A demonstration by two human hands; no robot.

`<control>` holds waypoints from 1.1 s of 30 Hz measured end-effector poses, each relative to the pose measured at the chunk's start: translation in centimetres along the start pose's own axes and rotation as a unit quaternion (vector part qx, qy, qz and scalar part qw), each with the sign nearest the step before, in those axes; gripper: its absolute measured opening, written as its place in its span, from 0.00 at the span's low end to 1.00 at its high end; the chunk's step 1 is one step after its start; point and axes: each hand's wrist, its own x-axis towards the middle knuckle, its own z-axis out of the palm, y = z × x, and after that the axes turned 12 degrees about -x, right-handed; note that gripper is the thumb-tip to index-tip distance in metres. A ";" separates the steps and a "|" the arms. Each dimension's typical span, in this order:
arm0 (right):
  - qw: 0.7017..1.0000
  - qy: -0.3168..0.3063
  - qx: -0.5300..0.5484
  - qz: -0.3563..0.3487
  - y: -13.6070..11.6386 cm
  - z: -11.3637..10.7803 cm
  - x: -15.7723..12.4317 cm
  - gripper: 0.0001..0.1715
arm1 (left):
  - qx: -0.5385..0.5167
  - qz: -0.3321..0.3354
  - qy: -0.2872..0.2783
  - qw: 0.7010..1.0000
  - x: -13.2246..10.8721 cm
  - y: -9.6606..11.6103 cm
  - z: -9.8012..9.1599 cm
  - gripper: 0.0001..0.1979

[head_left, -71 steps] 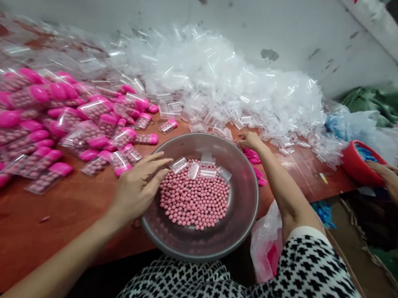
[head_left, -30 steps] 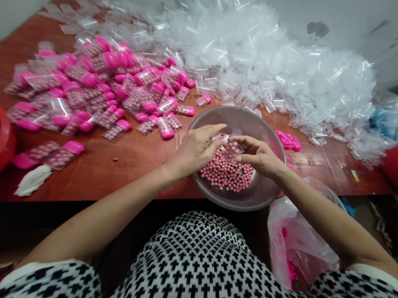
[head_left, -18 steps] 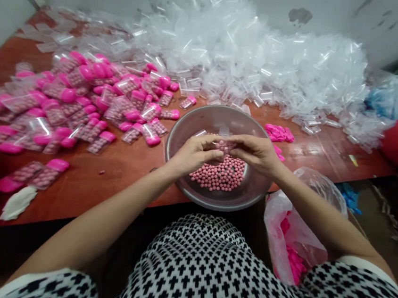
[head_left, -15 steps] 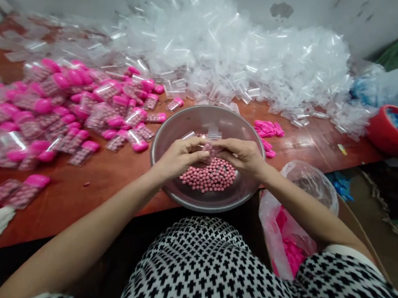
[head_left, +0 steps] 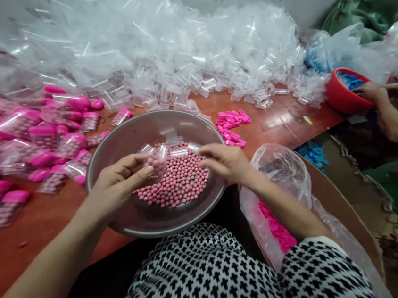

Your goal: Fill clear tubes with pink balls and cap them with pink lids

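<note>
My left hand [head_left: 117, 180] pinches a small clear plastic case [head_left: 155, 167] between thumb and fingers, with pink candy-like balls inside it. It is held over the left part of a grey metal basin [head_left: 113, 135]. In the basin lies a heap of loose pink balls [head_left: 177, 180], with some clear empty cases [head_left: 173, 139] at their far side. My right hand [head_left: 228, 162] is over the basin's right rim, fingers stretched and apart, with nothing visible in them. Close beyond it sits a small pile of bright pink caps [head_left: 232, 121] on the table.
Filled cases with pink caps [head_left: 43, 140] cover the red-brown table [head_left: 288, 115] at left. A big mound of clear cases [head_left: 167, 46] lines the wall. A plastic bag [head_left: 278, 167] of pink caps stands at right. Farther off, another person's hand [head_left: 373, 94] reaches into a red bowl [head_left: 340, 95].
My hands, together over the basin before, have parted. The right hand has let go of the case and moved right; the left still holds it. The view has swung to the right.
</note>
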 end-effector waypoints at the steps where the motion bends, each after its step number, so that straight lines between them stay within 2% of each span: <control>1: 0.999 0.020 -0.020 0.045 1.7 -0.5 -0.2 0.14 | -0.009 -0.005 0.006 1.000 0.0 0.0 0.0 0.15; 3: 0.986 0.018 -0.101 0.132 5.1 -1.2 -0.5 0.12 | -0.010 -0.010 0.014 1.000 -0.1 0.2 0.1 0.15; 5: 0.962 -0.056 -0.196 0.182 8.0 -1.1 -0.8 0.13 | 0.008 -0.006 0.022 1.000 -0.2 0.3 0.2 0.17; 8: 0.917 -0.162 -0.309 0.194 9.9 0.0 -1.4 0.18 | 0.036 0.002 0.033 0.999 -0.2 0.3 0.4 0.18; 10: 0.901 -0.179 -0.351 0.180 10.0 1.0 -1.9 0.19 | 0.034 0.005 0.036 0.999 -0.3 0.3 0.4 0.19; 15: 0.909 -0.147 -0.363 0.142 9.4 2.2 -2.7 0.14 | 0.034 0.015 0.023 0.999 -0.3 0.1 0.5 0.16; 20: 0.919 -0.167 -0.295 0.198 9.9 1.7 -2.9 0.13 | 0.004 0.025 0.003 1.000 -0.3 -0.1 0.4 0.15; 22: 0.936 -0.128 -0.243 0.222 9.8 0.8 -2.9 0.13 | -0.010 0.030 -0.007 0.999 -0.3 -0.3 0.4 0.16; 25: 0.972 0.017 -0.057 0.226 7.9 -1.1 -2.3 0.21 | -0.006 0.057 -0.035 0.998 -0.2 -0.5 0.3 0.21; 26: 0.977 0.057 0.022 0.205 6.7 -1.6 -1.8 0.24 | 0.006 0.069 -0.048 0.996 -0.2 -0.6 0.3 0.23; 27: 0.979 0.070 0.088 0.169 5.2 -2.1 -1.3 0.25 | 0.019 0.083 -0.060 0.995 -0.2 -0.6 0.3 0.24; 30: 0.982 0.041 0.175 0.061 0.1 -2.3 0.6 0.23 | 0.064 0.120 -0.094 0.986 -0.2 -0.6 0.3 0.23; 33: 0.988 0.002 0.153 -0.020 -3.9 -1.1 2.4 0.20 | 0.110 0.163 -0.107 0.975 -0.4 -0.7 0.2 0.20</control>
